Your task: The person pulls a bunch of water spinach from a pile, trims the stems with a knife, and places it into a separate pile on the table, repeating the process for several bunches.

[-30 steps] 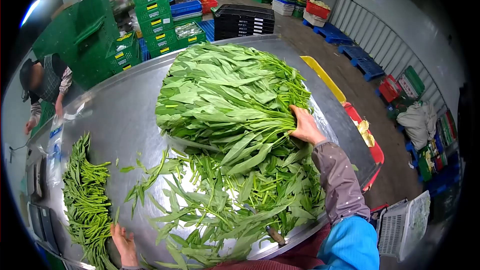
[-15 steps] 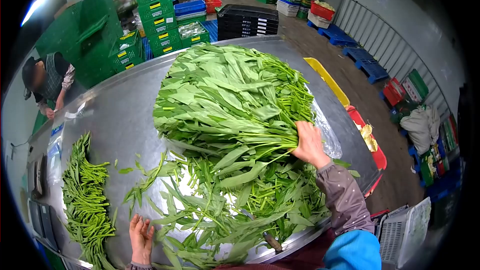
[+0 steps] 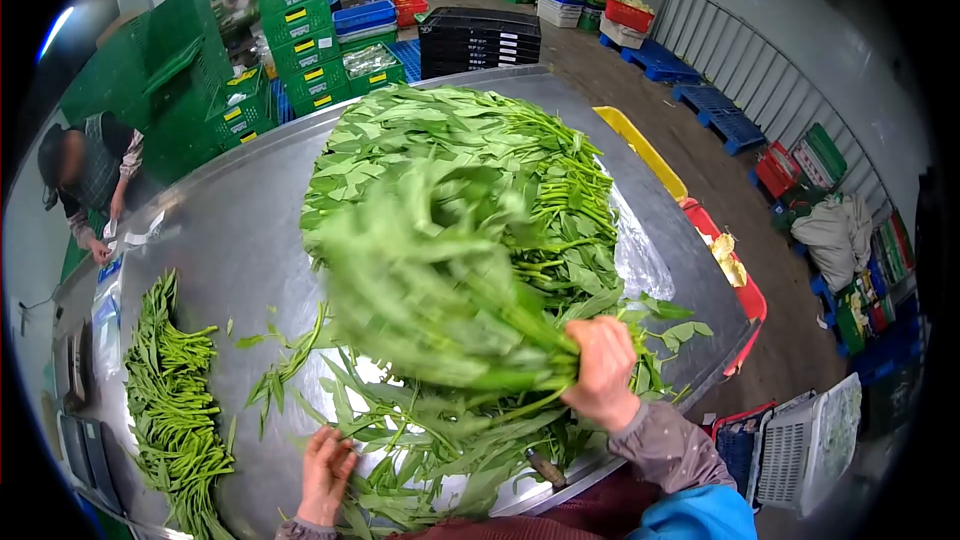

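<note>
My right hand (image 3: 603,365) is closed around the stems of a bunch of water spinach (image 3: 440,290), whose leaves are blurred by motion. Behind it lies a large heap of water spinach (image 3: 400,125), stems facing right. My left hand (image 3: 325,470) is low on the left, fingers loosely curled and apart, beside loose leaves and stems (image 3: 480,455) scattered over the metal table (image 3: 250,230). A separate row of water spinach (image 3: 175,410) lies at the table's left. Near the front edge a wooden handle (image 3: 546,470) sticks out; leaves hide what it belongs to.
Yellow (image 3: 645,150) and red bins (image 3: 735,280) line the table's right edge. Black crates (image 3: 480,40) and stacked green crates (image 3: 303,35) stand behind. A co-worker (image 3: 95,175) is at the far left edge. A white basket (image 3: 810,445) stands at lower right.
My right hand has drawn the bunch off the heap, toward me and slightly left. My left hand has moved right and a little up, toward the loose leaves.
</note>
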Demonstrator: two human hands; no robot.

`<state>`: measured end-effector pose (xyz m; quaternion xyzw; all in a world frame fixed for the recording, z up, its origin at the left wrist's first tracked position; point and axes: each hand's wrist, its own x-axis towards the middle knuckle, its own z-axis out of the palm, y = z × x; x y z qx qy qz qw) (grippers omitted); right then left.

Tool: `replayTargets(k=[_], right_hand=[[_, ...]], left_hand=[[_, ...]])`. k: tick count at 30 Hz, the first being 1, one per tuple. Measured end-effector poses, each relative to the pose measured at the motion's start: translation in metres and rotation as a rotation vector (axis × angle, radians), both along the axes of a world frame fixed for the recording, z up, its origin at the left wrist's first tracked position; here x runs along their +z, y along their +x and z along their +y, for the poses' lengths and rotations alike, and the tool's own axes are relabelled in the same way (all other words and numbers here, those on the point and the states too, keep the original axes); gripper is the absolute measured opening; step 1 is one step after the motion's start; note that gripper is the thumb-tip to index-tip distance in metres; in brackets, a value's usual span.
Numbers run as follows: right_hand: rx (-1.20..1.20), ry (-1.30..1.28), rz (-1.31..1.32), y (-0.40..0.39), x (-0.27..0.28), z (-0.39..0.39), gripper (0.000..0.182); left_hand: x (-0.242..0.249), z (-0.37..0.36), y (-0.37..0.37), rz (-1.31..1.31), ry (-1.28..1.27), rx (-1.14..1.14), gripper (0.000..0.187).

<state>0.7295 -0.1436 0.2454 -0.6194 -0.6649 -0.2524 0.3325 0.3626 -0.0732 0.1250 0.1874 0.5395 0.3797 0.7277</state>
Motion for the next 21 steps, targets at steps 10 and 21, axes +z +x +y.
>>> replayTargets(k=[10, 21], right_hand=[[0.552, -0.442, 0.600, -0.137, 0.016, -0.003, 0.036], [0.302, -1.323, 2.629, -0.152, -0.135, -0.059, 0.053]], left_hand=[[-0.052, -0.076, 0.061, -0.586, -0.118, 0.116, 0.040], [-0.017, -0.107, -0.005, -0.156, -0.042, -0.718, 0.031]])
